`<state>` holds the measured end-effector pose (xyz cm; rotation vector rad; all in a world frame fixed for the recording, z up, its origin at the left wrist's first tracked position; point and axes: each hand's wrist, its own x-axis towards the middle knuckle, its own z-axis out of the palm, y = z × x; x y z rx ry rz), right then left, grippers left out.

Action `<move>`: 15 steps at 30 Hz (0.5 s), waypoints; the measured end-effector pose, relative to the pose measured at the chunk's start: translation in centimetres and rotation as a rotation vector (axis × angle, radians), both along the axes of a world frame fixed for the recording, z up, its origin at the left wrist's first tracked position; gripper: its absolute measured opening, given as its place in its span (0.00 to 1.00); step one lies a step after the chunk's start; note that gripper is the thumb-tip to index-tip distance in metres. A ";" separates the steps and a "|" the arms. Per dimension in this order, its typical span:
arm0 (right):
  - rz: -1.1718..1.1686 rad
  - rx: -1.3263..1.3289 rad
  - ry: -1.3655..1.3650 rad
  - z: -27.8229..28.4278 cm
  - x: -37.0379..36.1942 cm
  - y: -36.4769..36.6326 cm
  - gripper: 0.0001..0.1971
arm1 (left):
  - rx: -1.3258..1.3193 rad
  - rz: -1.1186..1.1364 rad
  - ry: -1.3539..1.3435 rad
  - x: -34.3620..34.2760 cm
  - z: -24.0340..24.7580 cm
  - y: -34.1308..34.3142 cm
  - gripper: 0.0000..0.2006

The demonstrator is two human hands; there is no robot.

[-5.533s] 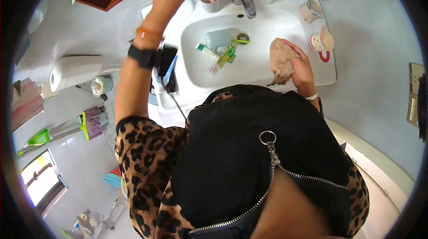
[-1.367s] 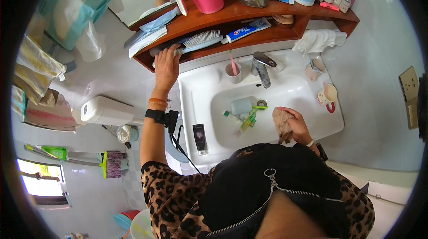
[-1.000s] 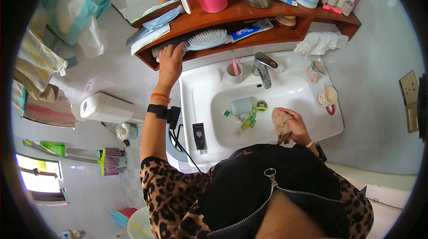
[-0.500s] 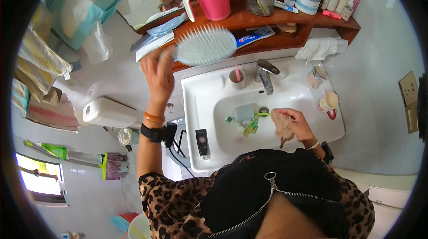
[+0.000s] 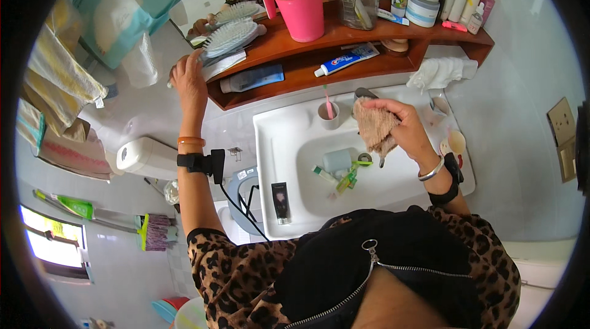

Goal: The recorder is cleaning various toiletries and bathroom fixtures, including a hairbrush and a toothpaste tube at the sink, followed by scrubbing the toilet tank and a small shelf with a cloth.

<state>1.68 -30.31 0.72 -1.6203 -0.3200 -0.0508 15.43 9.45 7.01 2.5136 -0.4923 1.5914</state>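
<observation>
the left hand [image 5: 189,80] is wrapping its fingers tight round the handle of the hairbrush [image 5: 231,38], at eight o'clock from the pink cup [image 5: 302,17], and the right hand [image 5: 410,129] is gripping the fuzzy tan cloth [image 5: 376,126] over the sink [image 5: 265,148], at two o'clock from the black tube [image 5: 281,203].

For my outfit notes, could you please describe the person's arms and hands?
Both arms wear tan and black leopard-print sleeves. The left has an orange bangle and a black strap bearing a boxy black device with black cable. The right has a silvery bangle and a black wristband. Left hand and right hand are ungloved.
</observation>
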 end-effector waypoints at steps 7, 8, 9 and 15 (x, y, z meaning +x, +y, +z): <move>-0.013 -0.057 -0.223 2.4 2.6 0.9 0.20 | -0.209 -0.237 0.308 1.1 1.0 -0.3 0.14; 0.012 -0.074 -0.221 2.5 2.9 0.9 0.20 | -0.212 -0.236 0.312 1.3 1.1 -0.1 0.14; 0.008 -0.076 -0.212 2.6 3.2 0.9 0.20 | -0.211 -0.263 0.302 1.5 1.1 -0.1 0.15; -0.006 -0.209 -0.372 3.7 5.0 1.6 0.20 | -0.161 -0.344 0.224 1.6 -1.2 2.4 0.17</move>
